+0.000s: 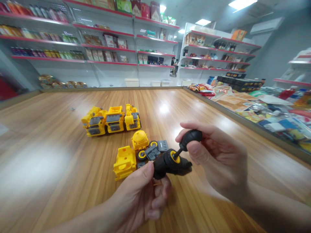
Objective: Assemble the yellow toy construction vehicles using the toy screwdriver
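Left to right: the three yellow trucks [114, 119] sit well back, so low risk unless your left forearm sweeps out; nearer, the yellow truck body [124, 161] and yellow drum [140, 139] lie just past your left hand [143, 191], so dropping that wrist could shove them; same for the loose grey parts [152, 152], easiest to scatter if the work slips; your left thumb and fingers pinch the black wheeled piece [161, 166], held up off the table [194, 210], and with no support under it, a hard push could roll it in your grip; driver shaft goes in at the yellow hub [173, 154], can't tell if the tip is seated, and if it isn't, it may cam out and chew the head; your right hand [218, 158] grips the black screwdriver [191, 139] by its stubby handle, shaft tilted, so side load looks the likeliest cause of a slip
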Demonstrator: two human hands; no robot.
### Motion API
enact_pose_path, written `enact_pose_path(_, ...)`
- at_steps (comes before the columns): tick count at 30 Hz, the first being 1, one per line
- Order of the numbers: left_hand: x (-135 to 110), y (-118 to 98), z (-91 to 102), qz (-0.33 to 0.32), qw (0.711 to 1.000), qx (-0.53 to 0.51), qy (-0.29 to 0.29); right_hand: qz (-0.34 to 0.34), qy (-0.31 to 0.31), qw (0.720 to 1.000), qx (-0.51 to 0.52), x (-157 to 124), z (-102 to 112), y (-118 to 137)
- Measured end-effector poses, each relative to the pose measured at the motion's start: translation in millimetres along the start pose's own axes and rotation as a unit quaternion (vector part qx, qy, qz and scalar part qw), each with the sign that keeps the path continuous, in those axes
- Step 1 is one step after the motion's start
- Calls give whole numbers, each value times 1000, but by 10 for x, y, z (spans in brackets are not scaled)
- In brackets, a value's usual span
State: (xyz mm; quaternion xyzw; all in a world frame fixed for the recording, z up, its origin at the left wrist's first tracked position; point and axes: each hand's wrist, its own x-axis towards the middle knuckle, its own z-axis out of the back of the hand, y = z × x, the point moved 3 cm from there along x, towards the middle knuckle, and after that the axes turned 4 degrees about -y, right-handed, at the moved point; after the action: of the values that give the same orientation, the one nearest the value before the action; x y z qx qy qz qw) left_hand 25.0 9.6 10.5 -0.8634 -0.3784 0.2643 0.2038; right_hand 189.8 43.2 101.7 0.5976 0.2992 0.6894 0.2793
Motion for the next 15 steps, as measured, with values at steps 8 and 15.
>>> enact_pose_path(8, 17, -5, 85, 34, 997, -55, -39, 57, 11, 998, 1, 5, 46, 66)
enact_pose_path(15, 4, -23, 27, -9, 998, -37, -41, 74, -16, 997, -1, 28, 21, 34)
